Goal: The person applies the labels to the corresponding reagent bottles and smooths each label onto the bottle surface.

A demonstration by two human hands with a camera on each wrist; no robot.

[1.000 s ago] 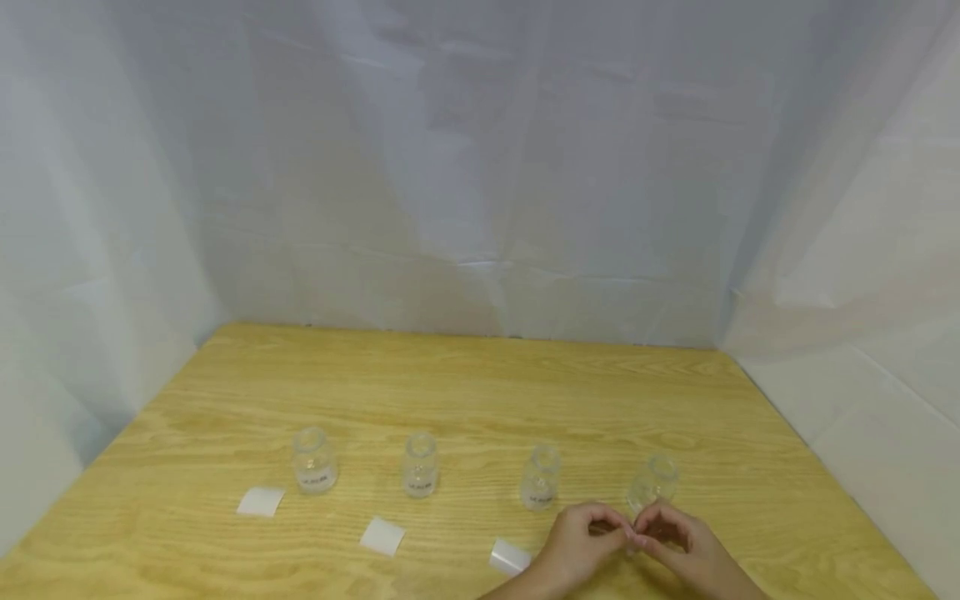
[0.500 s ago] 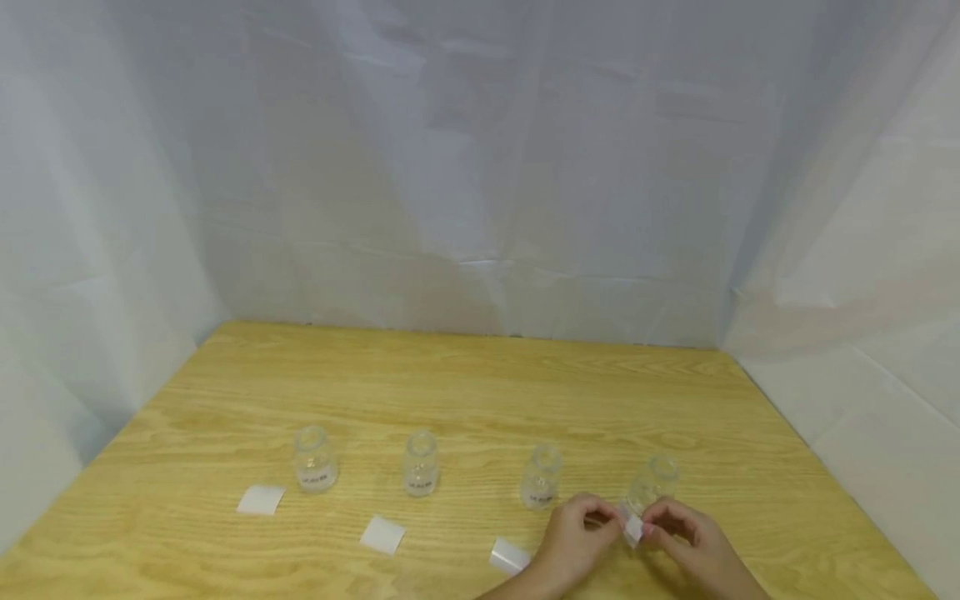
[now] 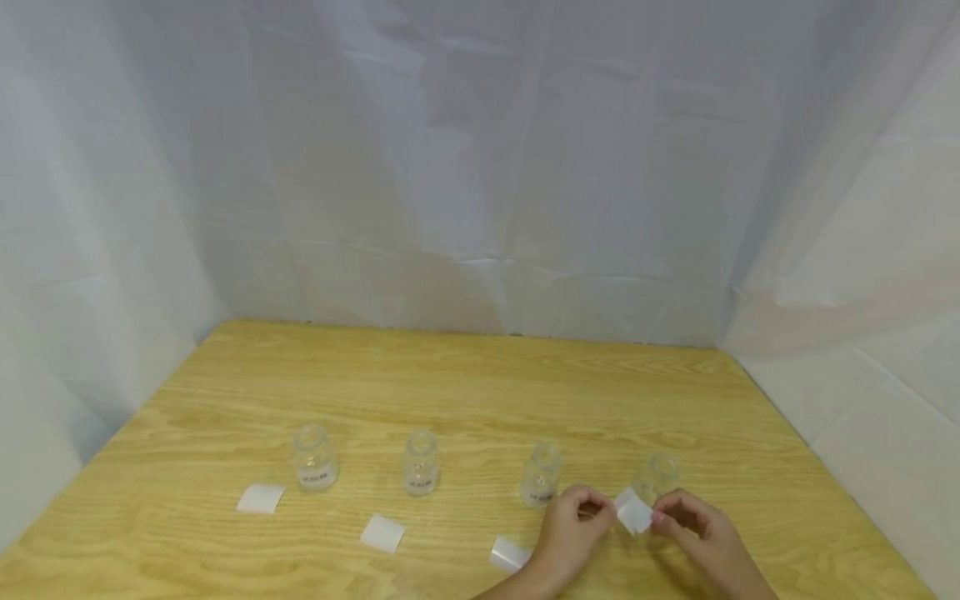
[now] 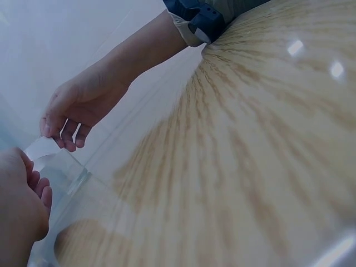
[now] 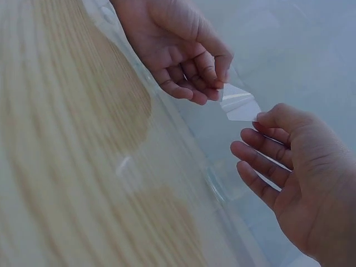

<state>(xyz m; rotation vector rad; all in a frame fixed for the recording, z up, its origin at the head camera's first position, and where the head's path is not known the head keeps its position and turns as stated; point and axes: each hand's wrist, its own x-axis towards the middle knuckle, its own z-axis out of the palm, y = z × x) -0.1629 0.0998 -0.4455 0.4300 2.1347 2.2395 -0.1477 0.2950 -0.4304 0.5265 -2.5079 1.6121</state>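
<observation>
My left hand (image 3: 567, 533) pinches one edge of a small white sticker label (image 3: 634, 512), and my right hand (image 3: 703, 532) pinches its opposite side. In the right wrist view the label (image 5: 238, 103) stretches between both thumbs and fingertips, with a clear, glossy part beside the white one and a crease across it. Just behind the hands stands a clear glass bottle (image 3: 660, 475), its lower part covered by the label and the right hand. To its left, another glass bottle (image 3: 542, 477) with dark print low on its front is close to my left hand.
Two more printed glass bottles, one at the centre (image 3: 421, 463) and one at the left (image 3: 313, 460), complete the row. Several white paper squares lie in front: a left one (image 3: 261, 499), a middle one (image 3: 382, 533) and a curled one (image 3: 510, 554) by my left wrist. White sheeting (image 3: 480, 167) surrounds the wooden table.
My fingertips, together at first, have drawn apart, the right hand moving slightly right. The label, hidden between them before, now shows spread out in two overlapping parts.
</observation>
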